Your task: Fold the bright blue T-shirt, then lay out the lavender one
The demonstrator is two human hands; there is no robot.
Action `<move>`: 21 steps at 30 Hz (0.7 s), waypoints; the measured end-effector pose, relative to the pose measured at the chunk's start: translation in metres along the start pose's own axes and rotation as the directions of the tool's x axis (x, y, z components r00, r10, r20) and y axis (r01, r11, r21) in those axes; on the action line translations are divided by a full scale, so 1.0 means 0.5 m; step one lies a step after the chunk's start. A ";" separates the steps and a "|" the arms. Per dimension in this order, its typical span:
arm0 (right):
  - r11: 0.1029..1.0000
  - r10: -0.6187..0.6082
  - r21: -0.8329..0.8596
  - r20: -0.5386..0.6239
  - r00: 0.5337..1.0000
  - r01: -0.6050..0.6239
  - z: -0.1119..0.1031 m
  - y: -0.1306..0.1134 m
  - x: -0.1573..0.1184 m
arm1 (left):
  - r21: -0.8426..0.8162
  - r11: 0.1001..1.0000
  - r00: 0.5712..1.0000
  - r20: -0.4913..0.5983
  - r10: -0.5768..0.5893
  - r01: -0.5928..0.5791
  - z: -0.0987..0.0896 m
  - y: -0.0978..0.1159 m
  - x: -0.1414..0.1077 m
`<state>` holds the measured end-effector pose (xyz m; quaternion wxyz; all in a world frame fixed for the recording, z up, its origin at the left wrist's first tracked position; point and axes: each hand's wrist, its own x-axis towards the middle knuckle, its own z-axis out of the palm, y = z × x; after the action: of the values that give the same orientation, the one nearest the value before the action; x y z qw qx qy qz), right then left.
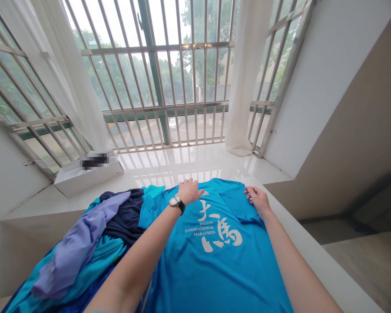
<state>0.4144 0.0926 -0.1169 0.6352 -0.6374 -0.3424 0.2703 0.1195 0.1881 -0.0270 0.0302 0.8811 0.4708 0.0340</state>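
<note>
A blue T-shirt (195,269) with white lettering, including "Dalian International Marathon", lies spread over the white ledge in front of me. My left hand (189,191), below a wristwatch (176,201), rests near the collar with its fingers spread out. At the opposite shoulder, the fingers of my right hand (259,202) are bent in and closed on the shirt's edge. The sleeve on that side (239,204) is folded inward across the shirt; the other sleeve (150,211) reaches out toward the clothes at the left.
A heap of clothes, with a lavender garment (81,239) and a navy one (125,217), lies at the left. Behind it stands a white box (87,176). Barred windows (169,78) and white curtains (246,78) border the glossy ledge (176,163).
</note>
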 end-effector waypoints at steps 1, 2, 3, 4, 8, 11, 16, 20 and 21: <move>1.000 0.000 0.003 0.000 1.000 0.000 0.001 0.000 0.000 | -0.017 0.999 0.999 -0.007 0.033 -0.033 -0.001 0.038 0.020; 1.000 0.000 0.006 0.000 1.000 0.000 0.001 0.000 0.000 | -0.034 0.997 0.998 -0.005 0.064 -0.065 0.002 0.075 0.038; 1.000 -0.001 0.007 0.001 1.000 0.001 0.001 0.000 -0.001 | -0.048 0.994 0.996 -0.004 0.093 -0.093 0.009 0.110 0.052; 1.000 -0.003 0.008 0.001 1.000 0.003 0.000 0.000 -0.001 | -0.060 0.991 0.993 -0.009 0.117 -0.117 0.019 0.142 0.063; 1.000 -0.016 -0.005 0.000 1.000 0.016 -0.001 0.003 0.001 | -0.088 0.986 0.989 -0.044 0.140 -0.143 0.070 0.211 0.081; 0.999 -0.029 -0.034 0.007 1.000 0.029 0.001 0.001 0.000 | -0.104 0.987 0.991 -0.066 0.117 -0.124 0.101 0.215 0.084; 0.993 -0.044 -0.112 0.025 0.999 0.047 0.004 -0.010 -0.012 | -0.150 0.988 0.994 -0.102 0.030 -0.045 0.128 0.201 0.094; 0.979 -0.056 -0.193 0.032 0.998 0.061 0.000 -0.020 -0.025 | -0.187 0.982 0.995 -0.095 0.021 -0.039 0.135 0.199 0.099; 0.975 -0.058 -0.212 0.030 0.998 0.063 -0.002 -0.024 -0.026 | -0.198 0.979 0.995 -0.093 0.024 -0.042 0.135 0.199 0.099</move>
<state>0.4059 0.0812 -0.1060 0.5670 -0.6879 -0.3960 0.2201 0.2353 0.1723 -0.0843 0.0967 0.8788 0.4512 0.1213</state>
